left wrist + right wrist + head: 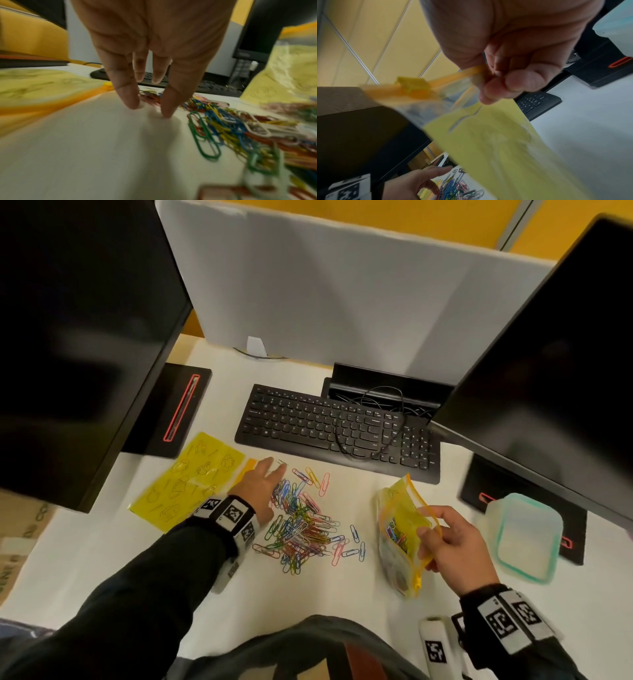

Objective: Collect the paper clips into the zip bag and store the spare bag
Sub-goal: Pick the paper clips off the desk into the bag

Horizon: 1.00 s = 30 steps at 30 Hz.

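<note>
While right hand pinches zip bag rim, mouth seemingly upward, left hand flat beside paper clips.

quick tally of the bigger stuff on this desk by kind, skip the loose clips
Zip bags: 2, one held, one lying flat
Monitors: 2, left, right
Keyboard: 1
Lidded plastic container: 1
Total: 6
The paper clips lie in a heap too tangled to count; some are already in the held bag.
</note>
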Each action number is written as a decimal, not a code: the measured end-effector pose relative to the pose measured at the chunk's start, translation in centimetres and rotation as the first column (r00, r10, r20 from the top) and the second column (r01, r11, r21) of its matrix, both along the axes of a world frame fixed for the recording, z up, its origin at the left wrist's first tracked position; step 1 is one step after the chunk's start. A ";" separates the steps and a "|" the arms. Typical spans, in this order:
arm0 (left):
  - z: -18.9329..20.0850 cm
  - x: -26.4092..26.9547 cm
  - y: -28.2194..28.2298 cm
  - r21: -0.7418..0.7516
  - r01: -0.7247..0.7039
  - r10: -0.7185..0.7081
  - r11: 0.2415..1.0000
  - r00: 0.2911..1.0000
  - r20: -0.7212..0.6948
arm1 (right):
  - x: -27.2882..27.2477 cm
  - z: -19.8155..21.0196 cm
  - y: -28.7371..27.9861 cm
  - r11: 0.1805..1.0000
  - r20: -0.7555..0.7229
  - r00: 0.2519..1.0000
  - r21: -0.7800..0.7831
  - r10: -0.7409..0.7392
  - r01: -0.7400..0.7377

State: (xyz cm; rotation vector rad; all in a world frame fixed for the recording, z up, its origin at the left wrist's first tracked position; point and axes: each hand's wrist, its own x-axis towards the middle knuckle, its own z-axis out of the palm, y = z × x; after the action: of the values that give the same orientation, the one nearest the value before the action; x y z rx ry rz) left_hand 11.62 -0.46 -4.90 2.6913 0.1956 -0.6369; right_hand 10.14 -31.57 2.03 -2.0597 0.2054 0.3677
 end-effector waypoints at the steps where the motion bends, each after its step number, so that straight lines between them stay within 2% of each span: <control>1: 0.2 0.5 -0.3 0.032 0.037 -0.036 0.999 0.999 -0.028 | 0.1 0.0 0.1 1.000 -0.002 1.000 -0.003 0.007 -0.007; 4: 0.8 2.1 -0.8 0.128 0.139 -0.123 0.982 0.984 -0.128 | 0.2 -0.1 0.3 0.999 -0.008 0.999 -0.008 0.033 -0.033; 6: 1.1 2.6 -1.3 0.132 0.171 -0.154 0.976 0.979 -0.130 | 0.2 -0.1 0.5 0.999 -0.014 0.999 -0.011 0.049 -0.050; 11: 0.8 1.5 -2.1 -0.014 0.039 -0.038 0.999 0.998 0.048 | 0.2 -0.1 0.6 0.999 -0.020 0.999 0.001 0.049 -0.049; 14: 0.4 0.9 -2.3 -0.017 -0.017 0.019 1.000 0.996 0.084 | 0.3 -0.2 1.0 0.998 -0.022 0.998 0.004 0.062 -0.061; 18: 0.9 0.9 -2.2 0.010 -0.009 0.008 1.000 0.999 0.054 | 0.1 -0.3 1.9 0.996 -0.036 0.996 0.033 0.085 -0.084; 21: 1.4 0.8 -1.6 -0.109 -0.124 0.131 0.986 0.990 0.055 | -0.1 -0.3 2.4 0.992 -0.059 0.992 0.053 0.115 -0.112; 25: 4.3 -0.1 -1.6 -0.315 -0.245 0.294 0.917 0.949 0.117 | -0.2 -0.4 2.7 0.991 -0.064 0.990 0.062 0.123 -0.119; 28: 8.2 -0.5 -3.6 -0.545 -0.214 0.337 0.811 0.932 0.136 | -0.2 -0.5 2.7 0.990 -0.064 0.989 0.063 0.133 -0.129; 30: 10.3 -0.6 -6.1 -0.620 -0.118 0.269 0.776 0.950 0.157 | -0.2 -0.5 3.0 0.989 -0.065 0.988 0.059 0.141 -0.137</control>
State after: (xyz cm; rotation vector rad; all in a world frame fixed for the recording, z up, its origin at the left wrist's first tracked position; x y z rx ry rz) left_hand 11.05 -6.52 5.41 2.0572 0.1684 -0.2421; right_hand 9.97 -28.62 1.58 -2.0143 0.0923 0.5252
